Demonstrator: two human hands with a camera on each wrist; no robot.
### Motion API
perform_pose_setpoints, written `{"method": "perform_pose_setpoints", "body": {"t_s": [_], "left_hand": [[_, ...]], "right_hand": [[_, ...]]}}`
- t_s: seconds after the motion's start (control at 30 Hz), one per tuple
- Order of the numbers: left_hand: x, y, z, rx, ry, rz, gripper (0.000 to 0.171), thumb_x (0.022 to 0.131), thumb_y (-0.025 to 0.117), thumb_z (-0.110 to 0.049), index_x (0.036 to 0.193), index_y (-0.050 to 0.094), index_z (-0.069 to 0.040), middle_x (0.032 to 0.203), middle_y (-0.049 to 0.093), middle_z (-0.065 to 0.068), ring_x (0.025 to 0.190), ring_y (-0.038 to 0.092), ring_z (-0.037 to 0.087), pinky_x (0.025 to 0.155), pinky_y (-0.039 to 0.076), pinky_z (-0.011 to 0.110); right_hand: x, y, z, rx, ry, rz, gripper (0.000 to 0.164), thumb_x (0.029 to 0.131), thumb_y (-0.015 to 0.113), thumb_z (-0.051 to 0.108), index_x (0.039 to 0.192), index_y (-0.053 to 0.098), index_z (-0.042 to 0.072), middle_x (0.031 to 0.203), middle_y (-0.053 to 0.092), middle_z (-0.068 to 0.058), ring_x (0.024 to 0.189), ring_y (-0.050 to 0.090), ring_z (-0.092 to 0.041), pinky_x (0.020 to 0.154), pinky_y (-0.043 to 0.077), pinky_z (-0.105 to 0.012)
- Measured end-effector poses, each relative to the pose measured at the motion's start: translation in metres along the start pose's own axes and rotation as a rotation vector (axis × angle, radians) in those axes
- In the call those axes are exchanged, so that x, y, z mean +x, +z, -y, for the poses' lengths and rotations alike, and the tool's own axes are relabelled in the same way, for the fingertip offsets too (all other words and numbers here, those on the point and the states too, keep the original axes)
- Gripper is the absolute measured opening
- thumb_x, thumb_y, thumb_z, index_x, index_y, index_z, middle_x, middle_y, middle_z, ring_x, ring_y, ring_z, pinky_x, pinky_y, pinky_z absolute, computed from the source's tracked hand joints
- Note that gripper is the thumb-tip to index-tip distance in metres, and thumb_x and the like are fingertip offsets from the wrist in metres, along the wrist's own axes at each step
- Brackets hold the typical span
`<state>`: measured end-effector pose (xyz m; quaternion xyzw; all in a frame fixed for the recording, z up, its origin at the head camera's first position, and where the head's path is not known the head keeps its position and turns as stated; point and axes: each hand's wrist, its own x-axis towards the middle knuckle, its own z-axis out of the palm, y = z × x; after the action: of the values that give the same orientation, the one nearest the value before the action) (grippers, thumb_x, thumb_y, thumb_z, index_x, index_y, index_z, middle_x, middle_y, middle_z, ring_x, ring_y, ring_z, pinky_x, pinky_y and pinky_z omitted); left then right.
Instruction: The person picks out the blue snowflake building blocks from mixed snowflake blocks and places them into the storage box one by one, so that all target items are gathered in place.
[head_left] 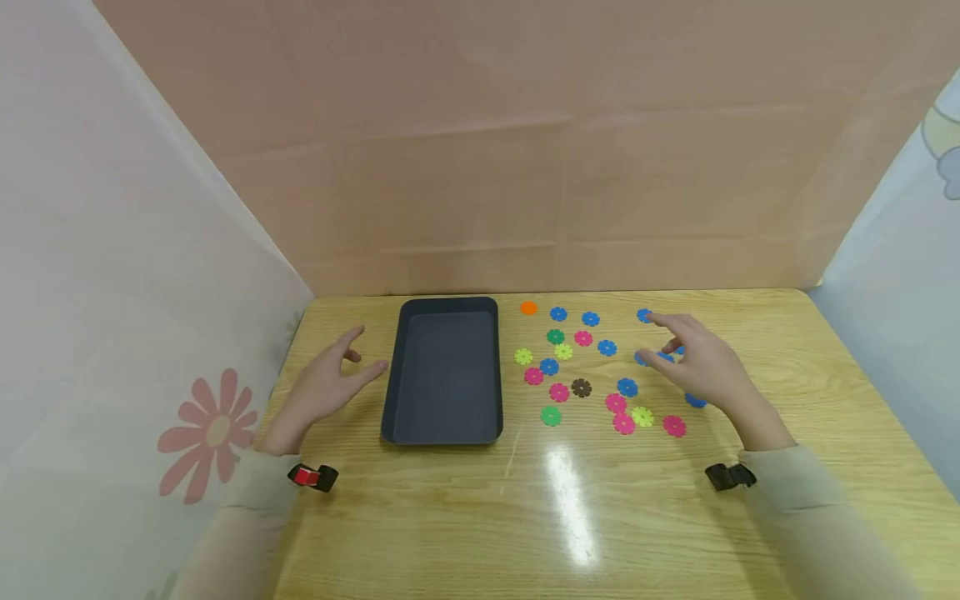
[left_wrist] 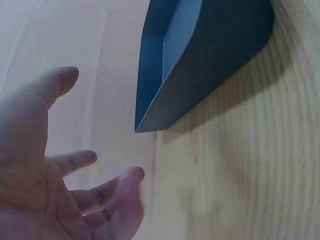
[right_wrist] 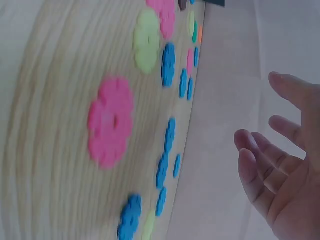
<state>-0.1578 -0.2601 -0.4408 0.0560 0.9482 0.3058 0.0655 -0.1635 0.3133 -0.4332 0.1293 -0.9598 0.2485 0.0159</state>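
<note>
My left hand (head_left: 324,385) hovers just left of a dark grey rectangular tray (head_left: 442,438), its fingers loosely bent with nothing in them. In the left wrist view the tray (left_wrist: 210,65) stands apart from the fingers. Over the right side of the scattered flower-shaped plastic discs, my right hand (head_left: 701,358) is held in the air, thumb and fingers spread apart and holding nothing. It partly hides several blue discs (head_left: 644,316). A pink disc (head_left: 674,426) lies below that hand, nearer the table's front; the right wrist view shows this pink disc (right_wrist: 111,122) flat on the wood.
Between tray and right hand lie more discs: an orange one (head_left: 528,307), a brown one (head_left: 581,387), green ones (head_left: 551,416), yellow ones (head_left: 523,356) and several pink and blue. The wooden table (head_left: 420,517) meets a brown backdrop (head_left: 480,167) behind and pale sheets at both sides.
</note>
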Motion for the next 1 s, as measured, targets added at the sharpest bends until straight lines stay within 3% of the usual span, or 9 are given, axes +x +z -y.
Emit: {"method": "perform_pose_setpoints", "body": {"t_s": [0.17, 0.37, 0.63, 1.0], "left_hand": [[0.001, 0.009, 0.005, -0.27, -0.091, 0.108, 0.087, 0.098, 0.066, -0.053, 0.167, 0.023, -0.021, 0.137, 0.054, 0.023, 0.075, 0.067, 0.036, 0.065, 0.062, 0.043], [0.002, 0.021, 0.009, -0.501, -0.162, 0.183, 0.086, 0.099, 0.07, -0.039, 0.167, 0.022, -0.017, 0.134, 0.053, 0.024, 0.091, 0.06, 0.032, 0.065, 0.063, 0.047], [0.003, 0.031, 0.011, -0.581, -0.186, 0.216, 0.084, 0.098, 0.073, -0.034, 0.166, 0.026, -0.016, 0.13, 0.057, 0.022, 0.093, 0.063, 0.03, 0.065, 0.063, 0.044], [0.003, 0.041, 0.009, -0.616, -0.17, 0.254, 0.081, 0.097, 0.073, -0.021, 0.165, 0.03, -0.017, 0.134, 0.049, 0.027, 0.097, 0.066, 0.033, 0.068, 0.063, 0.048]], "right_hand": [[0.007, 0.019, 0.014, 0.021, -0.038, 0.032, 0.067, 0.097, 0.071, 0.046, 0.15, 0.054, 0.009, 0.133, 0.061, -0.016, 0.086, 0.064, -0.021, 0.063, 0.05, -0.036], [0.017, 0.044, 0.029, 0.099, -0.027, 0.132, 0.061, 0.097, 0.074, 0.04, 0.147, 0.057, 0.007, 0.126, 0.065, -0.015, 0.071, 0.063, -0.013, 0.056, 0.051, -0.034], [0.03, 0.077, 0.046, 0.136, -0.038, 0.184, 0.057, 0.096, 0.076, 0.038, 0.142, 0.061, 0.009, 0.124, 0.068, -0.014, 0.062, 0.058, -0.013, 0.055, 0.049, -0.034], [0.049, 0.098, 0.066, 0.045, -0.068, 0.213, 0.052, 0.094, 0.076, 0.037, 0.137, 0.066, 0.009, 0.11, 0.071, -0.007, 0.094, 0.066, -0.023, 0.074, 0.057, -0.042]]}}
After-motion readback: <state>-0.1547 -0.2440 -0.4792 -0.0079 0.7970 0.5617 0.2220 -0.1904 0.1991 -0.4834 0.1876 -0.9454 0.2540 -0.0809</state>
